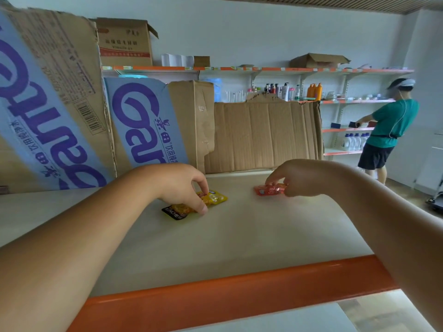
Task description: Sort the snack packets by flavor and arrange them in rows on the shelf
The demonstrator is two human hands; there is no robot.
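Observation:
A yellow snack packet (214,197) with a black end lies on the cream shelf (239,236). My left hand (182,185) rests on it, thumb and fingers pinching its middle. To the right, a red snack packet (266,190) lies flat on the same shelf. My right hand (299,177) grips that packet's right end with the fingertips. The two packets lie apart, about a hand's width between them.
Flattened cardboard boxes (261,135) with blue print stand along the back of the shelf. An orange rail (239,288) edges the shelf front. At the far right a person (388,125) in a teal shirt stands at wall shelves (340,101) of bottles.

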